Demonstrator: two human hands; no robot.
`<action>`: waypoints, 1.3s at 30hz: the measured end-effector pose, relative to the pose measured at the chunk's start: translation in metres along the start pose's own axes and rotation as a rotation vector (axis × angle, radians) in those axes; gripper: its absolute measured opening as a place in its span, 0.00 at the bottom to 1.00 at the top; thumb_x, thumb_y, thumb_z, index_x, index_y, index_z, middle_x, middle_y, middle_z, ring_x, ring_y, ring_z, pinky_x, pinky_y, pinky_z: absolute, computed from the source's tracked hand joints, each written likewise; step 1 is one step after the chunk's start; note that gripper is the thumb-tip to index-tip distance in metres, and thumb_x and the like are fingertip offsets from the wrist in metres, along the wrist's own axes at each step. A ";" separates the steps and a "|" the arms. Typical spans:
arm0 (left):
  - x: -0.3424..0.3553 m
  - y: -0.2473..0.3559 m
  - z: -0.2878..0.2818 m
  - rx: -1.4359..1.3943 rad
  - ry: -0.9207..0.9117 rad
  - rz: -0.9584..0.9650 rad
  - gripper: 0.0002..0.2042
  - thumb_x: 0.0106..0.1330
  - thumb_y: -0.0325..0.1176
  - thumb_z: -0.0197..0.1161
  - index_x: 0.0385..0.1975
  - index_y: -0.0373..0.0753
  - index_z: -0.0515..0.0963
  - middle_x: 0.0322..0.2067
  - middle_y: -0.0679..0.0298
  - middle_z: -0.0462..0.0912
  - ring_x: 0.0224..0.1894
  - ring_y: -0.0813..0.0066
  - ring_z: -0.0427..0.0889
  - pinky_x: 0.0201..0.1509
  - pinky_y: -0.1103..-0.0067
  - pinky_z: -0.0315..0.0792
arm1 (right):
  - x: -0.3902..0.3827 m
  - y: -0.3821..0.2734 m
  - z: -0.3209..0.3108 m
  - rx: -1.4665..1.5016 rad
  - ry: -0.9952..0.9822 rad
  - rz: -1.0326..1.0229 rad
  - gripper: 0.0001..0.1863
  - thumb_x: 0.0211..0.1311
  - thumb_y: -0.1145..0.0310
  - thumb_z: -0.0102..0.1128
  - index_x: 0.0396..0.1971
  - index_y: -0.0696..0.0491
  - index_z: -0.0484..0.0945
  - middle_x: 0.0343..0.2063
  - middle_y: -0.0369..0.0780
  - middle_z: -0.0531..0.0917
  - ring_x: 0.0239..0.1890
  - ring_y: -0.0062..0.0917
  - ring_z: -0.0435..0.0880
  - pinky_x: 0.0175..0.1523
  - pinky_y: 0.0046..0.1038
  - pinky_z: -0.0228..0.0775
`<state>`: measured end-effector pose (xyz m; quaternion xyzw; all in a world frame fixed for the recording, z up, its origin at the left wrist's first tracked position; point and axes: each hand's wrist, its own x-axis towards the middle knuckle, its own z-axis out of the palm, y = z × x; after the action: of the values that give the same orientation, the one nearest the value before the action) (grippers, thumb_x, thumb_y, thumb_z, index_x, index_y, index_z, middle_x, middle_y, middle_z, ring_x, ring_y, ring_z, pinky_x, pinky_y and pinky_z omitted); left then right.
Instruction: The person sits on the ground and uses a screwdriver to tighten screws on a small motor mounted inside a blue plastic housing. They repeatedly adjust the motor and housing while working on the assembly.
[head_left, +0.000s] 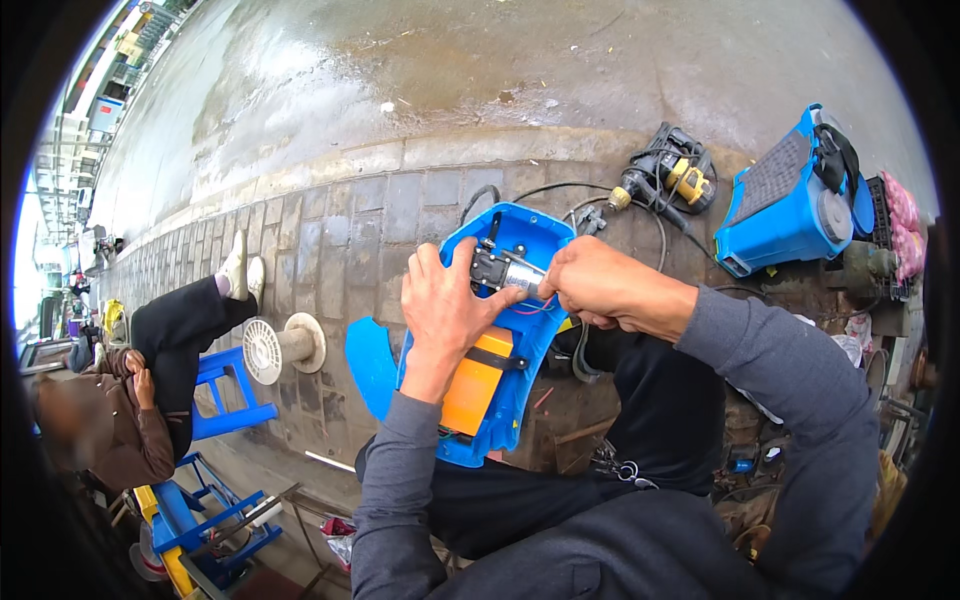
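Observation:
Across my lap lies an open blue plastic housing (508, 405). Inside its far end sits a small pump with a silver motor (518, 277), thin wires beside it. My left hand (447, 300) is closed round the pump, its thumb along the motor. At the motor's right end my right hand (600, 285) has its fingers curled together; whatever is in them is hidden. An orange battery block (478, 385) rests in the near part of the housing, under a black strap (497, 360). Left of the housing is a flat blue panel (370, 365).
A corded power drill (670, 180) lies on the paving ahead, its cable trailing. At right stands a blue backpack sprayer tank (785, 200). To the left, a seated person (140, 390) is near a blue stool (225, 395) and a pale spool (285, 348).

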<state>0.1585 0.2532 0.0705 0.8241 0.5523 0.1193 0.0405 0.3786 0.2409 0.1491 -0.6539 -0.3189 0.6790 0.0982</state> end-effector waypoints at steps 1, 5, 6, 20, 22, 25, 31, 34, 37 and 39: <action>0.001 0.000 -0.001 -0.008 -0.031 -0.014 0.43 0.46 0.66 0.85 0.59 0.47 0.84 0.43 0.55 0.76 0.49 0.51 0.79 0.47 0.59 0.79 | -0.001 0.002 -0.003 0.032 0.005 0.008 0.14 0.72 0.74 0.54 0.48 0.65 0.84 0.17 0.37 0.76 0.10 0.18 0.64 0.15 0.29 0.51; 0.006 0.003 -0.008 -0.031 -0.122 -0.050 0.43 0.46 0.67 0.85 0.60 0.47 0.83 0.46 0.53 0.76 0.52 0.49 0.80 0.49 0.57 0.81 | 0.009 0.000 -0.005 0.089 -0.057 -0.022 0.13 0.73 0.73 0.54 0.45 0.64 0.85 0.18 0.38 0.77 0.10 0.18 0.65 0.15 0.28 0.51; 0.008 0.004 -0.010 -0.041 -0.142 -0.053 0.43 0.47 0.66 0.85 0.60 0.46 0.83 0.46 0.52 0.75 0.53 0.47 0.80 0.49 0.55 0.81 | 0.012 -0.002 -0.006 0.047 -0.067 -0.030 0.12 0.72 0.73 0.55 0.44 0.64 0.85 0.19 0.38 0.78 0.10 0.19 0.65 0.15 0.29 0.52; 0.022 0.009 -0.020 -0.008 -0.218 -0.008 0.44 0.47 0.67 0.84 0.60 0.42 0.85 0.45 0.51 0.75 0.51 0.48 0.80 0.44 0.55 0.82 | 0.034 -0.020 -0.010 -0.022 -0.113 0.087 0.11 0.66 0.78 0.54 0.39 0.63 0.86 0.15 0.36 0.75 0.09 0.20 0.66 0.15 0.30 0.51; 0.022 0.010 -0.019 0.005 -0.212 -0.017 0.44 0.47 0.67 0.85 0.60 0.42 0.85 0.45 0.52 0.75 0.51 0.48 0.80 0.43 0.55 0.82 | 0.034 -0.020 -0.010 -0.022 -0.110 0.064 0.10 0.66 0.79 0.54 0.38 0.63 0.86 0.15 0.37 0.75 0.10 0.19 0.66 0.15 0.29 0.50; 0.021 0.010 -0.017 0.006 -0.214 -0.029 0.44 0.47 0.66 0.85 0.60 0.42 0.85 0.45 0.52 0.75 0.51 0.48 0.80 0.43 0.55 0.82 | 0.033 -0.017 -0.005 0.091 -0.123 0.054 0.10 0.66 0.78 0.54 0.37 0.63 0.84 0.16 0.37 0.76 0.10 0.20 0.67 0.16 0.28 0.50; 0.015 0.006 -0.011 -0.037 -0.177 -0.037 0.37 0.54 0.61 0.82 0.59 0.47 0.83 0.47 0.51 0.74 0.54 0.45 0.79 0.48 0.53 0.81 | 0.028 -0.004 0.015 0.372 -0.028 0.037 0.09 0.70 0.74 0.55 0.29 0.60 0.79 0.15 0.40 0.72 0.13 0.24 0.64 0.20 0.34 0.49; 0.015 0.009 -0.001 -0.003 -0.128 -0.093 0.30 0.60 0.59 0.78 0.57 0.47 0.84 0.46 0.50 0.74 0.53 0.44 0.79 0.47 0.53 0.81 | 0.027 0.001 0.022 0.428 -0.041 0.037 0.09 0.77 0.72 0.54 0.35 0.58 0.79 0.17 0.33 0.72 0.13 0.18 0.63 0.17 0.27 0.48; 0.014 0.007 0.004 0.000 -0.089 -0.078 0.25 0.65 0.57 0.74 0.54 0.48 0.84 0.46 0.49 0.74 0.52 0.44 0.79 0.45 0.52 0.81 | 0.028 0.005 0.028 0.509 -0.043 0.030 0.09 0.78 0.72 0.55 0.34 0.57 0.79 0.17 0.33 0.71 0.13 0.17 0.63 0.17 0.27 0.48; 0.014 0.006 0.008 0.026 -0.015 -0.039 0.26 0.60 0.57 0.78 0.51 0.45 0.85 0.43 0.51 0.74 0.48 0.45 0.79 0.41 0.56 0.82 | 0.028 0.006 0.030 0.501 -0.026 0.011 0.09 0.78 0.71 0.56 0.34 0.57 0.79 0.17 0.33 0.71 0.12 0.17 0.63 0.17 0.28 0.47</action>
<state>0.1707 0.2643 0.0665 0.8145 0.5694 0.1049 0.0364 0.3486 0.2430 0.1209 -0.6021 -0.1384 0.7458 0.2493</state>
